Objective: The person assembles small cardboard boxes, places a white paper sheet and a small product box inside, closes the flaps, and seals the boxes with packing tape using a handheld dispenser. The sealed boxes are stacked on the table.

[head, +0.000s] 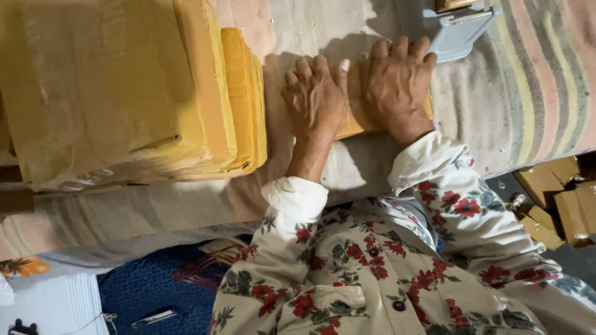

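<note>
A tall stack of yellow paper envelopes (124, 93) fills the left. Just beside it, both palms lie flat and unclenched — left hand (315, 99), right hand (397, 84) — pressing one yellow envelope (355, 118) on the striped blanket (528, 80), its long axis running across under both hands.

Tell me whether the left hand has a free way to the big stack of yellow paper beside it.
Probably yes: the left hand presses a small yellow piece, and only bare striped cloth lies between it and the stack.
</note>
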